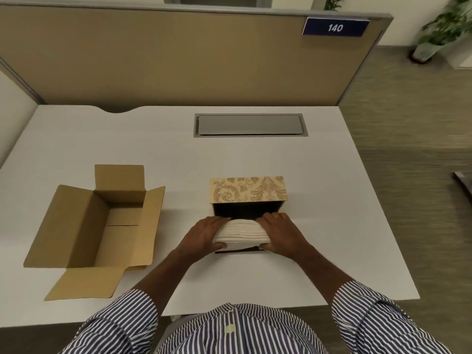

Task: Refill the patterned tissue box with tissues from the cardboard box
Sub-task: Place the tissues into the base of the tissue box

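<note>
The patterned tissue box (249, 189) sits mid-desk, beige with a brown leaf print, its dark inside open towards me. A white stack of tissues (241, 232) bulges over the box's near edge. My left hand (204, 235) grips the stack's left end and my right hand (279, 235) grips its right end, fingers curled over the top. The cardboard box (84, 226) lies to the left with all flaps folded out; its inside shows only bare cardboard.
The white desk (319, 200) ends at a tan partition (178, 60) carrying a blue "140" sign (335, 27). A grey cable hatch (250, 125) is set flush behind the tissue box. The desk's right edge drops to carpet; a potted plant (441, 29) stands far right.
</note>
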`<action>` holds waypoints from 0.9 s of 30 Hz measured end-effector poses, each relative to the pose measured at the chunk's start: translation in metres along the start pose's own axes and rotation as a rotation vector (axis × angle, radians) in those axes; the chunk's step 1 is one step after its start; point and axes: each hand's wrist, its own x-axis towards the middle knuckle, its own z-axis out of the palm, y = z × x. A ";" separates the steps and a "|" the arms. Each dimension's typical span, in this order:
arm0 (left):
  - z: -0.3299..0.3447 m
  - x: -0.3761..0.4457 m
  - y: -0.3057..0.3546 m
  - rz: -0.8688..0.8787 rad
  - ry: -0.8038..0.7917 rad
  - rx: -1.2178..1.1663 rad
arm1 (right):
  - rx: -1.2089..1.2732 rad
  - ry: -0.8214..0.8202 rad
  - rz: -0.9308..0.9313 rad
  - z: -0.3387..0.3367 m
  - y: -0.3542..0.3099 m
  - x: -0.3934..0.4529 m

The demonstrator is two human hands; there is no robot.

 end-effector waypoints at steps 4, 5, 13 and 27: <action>-0.003 0.003 -0.003 -0.026 0.011 -0.062 | 0.077 0.029 -0.023 0.004 0.013 -0.006; -0.002 0.004 -0.004 -0.043 0.006 -0.086 | 0.115 0.040 -0.021 0.005 0.017 -0.009; 0.007 0.003 -0.007 -0.187 -0.034 -0.369 | 0.608 0.086 0.118 0.016 0.034 -0.025; 0.008 0.008 -0.001 -0.556 0.131 -0.879 | 1.543 0.037 0.636 0.023 0.037 -0.018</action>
